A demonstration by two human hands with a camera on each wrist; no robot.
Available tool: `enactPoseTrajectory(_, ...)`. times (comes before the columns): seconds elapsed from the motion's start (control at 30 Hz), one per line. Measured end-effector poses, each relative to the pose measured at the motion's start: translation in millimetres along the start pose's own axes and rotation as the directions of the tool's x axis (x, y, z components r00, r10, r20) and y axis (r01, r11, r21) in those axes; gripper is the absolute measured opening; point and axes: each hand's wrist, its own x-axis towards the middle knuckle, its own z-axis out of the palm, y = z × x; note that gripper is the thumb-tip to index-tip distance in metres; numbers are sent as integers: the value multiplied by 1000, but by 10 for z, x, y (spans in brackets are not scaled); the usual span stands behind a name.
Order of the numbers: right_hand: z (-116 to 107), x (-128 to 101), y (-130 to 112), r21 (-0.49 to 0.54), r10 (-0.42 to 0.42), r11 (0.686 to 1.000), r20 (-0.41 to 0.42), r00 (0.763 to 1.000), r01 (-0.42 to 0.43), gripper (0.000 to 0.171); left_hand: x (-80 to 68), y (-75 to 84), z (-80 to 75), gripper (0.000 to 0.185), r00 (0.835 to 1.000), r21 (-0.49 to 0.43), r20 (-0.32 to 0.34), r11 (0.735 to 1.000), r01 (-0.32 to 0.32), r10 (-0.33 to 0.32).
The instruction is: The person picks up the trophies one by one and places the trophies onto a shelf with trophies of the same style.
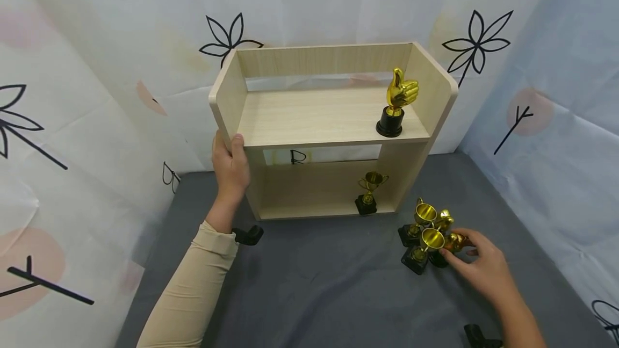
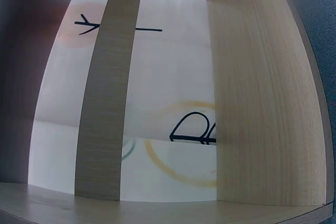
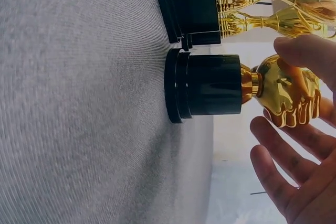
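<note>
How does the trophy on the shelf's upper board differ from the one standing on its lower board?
The thumbs-up trophy on the upper board is a gold fist with raised thumb on a round black base; the cup trophy on the lower board is a two-handled gold cup on a squarer black base. The thumbs-up trophy looks bulkier, the cup trophy slimmer. Both stand upright near the wooden shelf's right side, untouched by either hand.

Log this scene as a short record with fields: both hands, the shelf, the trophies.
left hand: grips the left side panel of the wooden shelf
right hand: fingers open around a gold trophy on a round black base; a firm hold cannot be told
top shelf: gold thumbs-up trophy, upright, right end
lower shelf: small gold cup trophy, upright, right end
grey table surface: cluster of cup trophies in front of the shelf's right corner
</note>
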Motion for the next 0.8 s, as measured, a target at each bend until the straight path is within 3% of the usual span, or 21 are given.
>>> enactPoseTrajectory(0.5,25,-11,28,63,-3,998,-57,998,7,50,-11,2,5,49,1000,12,2,1000,-2,2)
enactPoseTrajectory(0.8,-23,-32,22,50,1,999,-76,997,3,51,-11,10,7,49,1000,13,0,1000,-3,3)
